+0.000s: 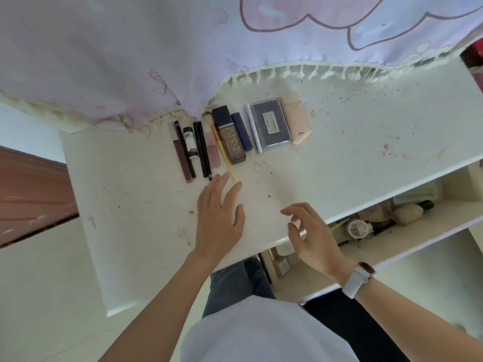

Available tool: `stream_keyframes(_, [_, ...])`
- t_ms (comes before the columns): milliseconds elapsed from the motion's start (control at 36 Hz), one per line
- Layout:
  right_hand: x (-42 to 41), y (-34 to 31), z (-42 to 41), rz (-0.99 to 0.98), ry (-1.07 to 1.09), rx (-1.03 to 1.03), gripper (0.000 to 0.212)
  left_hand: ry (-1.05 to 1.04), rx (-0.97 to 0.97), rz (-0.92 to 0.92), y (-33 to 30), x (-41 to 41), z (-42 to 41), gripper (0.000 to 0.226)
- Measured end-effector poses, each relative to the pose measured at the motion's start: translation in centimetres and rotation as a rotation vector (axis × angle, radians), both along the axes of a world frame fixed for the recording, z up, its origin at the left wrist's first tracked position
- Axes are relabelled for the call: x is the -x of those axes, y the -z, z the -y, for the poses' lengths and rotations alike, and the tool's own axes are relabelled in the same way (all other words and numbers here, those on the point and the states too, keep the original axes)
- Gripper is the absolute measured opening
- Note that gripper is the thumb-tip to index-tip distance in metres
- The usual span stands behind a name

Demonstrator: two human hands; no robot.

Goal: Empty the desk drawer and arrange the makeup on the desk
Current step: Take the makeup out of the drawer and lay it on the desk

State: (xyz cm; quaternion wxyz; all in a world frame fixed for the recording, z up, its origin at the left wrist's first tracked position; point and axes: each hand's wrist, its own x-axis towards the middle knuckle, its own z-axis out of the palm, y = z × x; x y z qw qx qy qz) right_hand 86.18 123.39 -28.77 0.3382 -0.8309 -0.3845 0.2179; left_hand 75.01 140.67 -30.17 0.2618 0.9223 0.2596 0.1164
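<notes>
White desk [339,131] carries my makeup row just past the yellow brush [225,155] — light, thin, rolls easily, best pinched mid-handle; my left hand [219,220] lies flat and spread at its tip, right hand [311,233] loose, empty — drawer [407,231] beside it holds more

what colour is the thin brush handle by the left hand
Yellow: the thin brush handle shows best in the head view.

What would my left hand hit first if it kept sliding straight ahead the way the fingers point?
Probably the thin yellow brush: your left hand points up the desk, fingertips almost at its near end. The brown foundation bottle lies just beyond.
</notes>
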Motion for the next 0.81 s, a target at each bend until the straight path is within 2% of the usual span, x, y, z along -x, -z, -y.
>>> stream_keyframes(111, [-1.0,0.8,5.7,0.000,0.117,0.114,0.022,0.079,0.097,0.021,-0.6,0.4,4.4,0.035])
stream_keyframes(194, [-1.8,2.4,9.0,-0.025,0.135,0.339,0.025,0.173,0.142,0.037,-0.9,0.3,6.8,0.030])
stream_keyframes(306, [-3.0,5.3,11.6,0.022,-0.036,0.699,0.036,0.382,0.192,0.078,-0.7,-0.1,9.6,0.027])
stream_keyframes(417, [-4.2,7.9,12.0,0.101,-0.214,0.838,0.047,0.576,0.202,0.049,0.8,-0.7,12.1,0.027])
stream_keyframes(556, [-5.4,10.0,10.8,0.265,-0.327,0.836,0.048,0.686,0.153,-0.183,3.6,-1.5,14.6,0.036])
stream_keyframes(639, [-5.3,10.5,10.3,0.385,-0.388,0.837,0.045,0.645,-0.001,-0.393,5.0,-1.9,15.7,0.044])
stream_keyframes(722, [-4.9,11.0,10.5,0.407,-0.426,0.841,0.035,0.574,-0.118,-0.517,6.2,-2.4,16.1,0.058])
stream_keyframes(806, [-4.5,11.6,11.1,0.349,-0.464,0.885,0.030,0.511,-0.157,-0.595,7.4,-2.9,16.2,0.060])
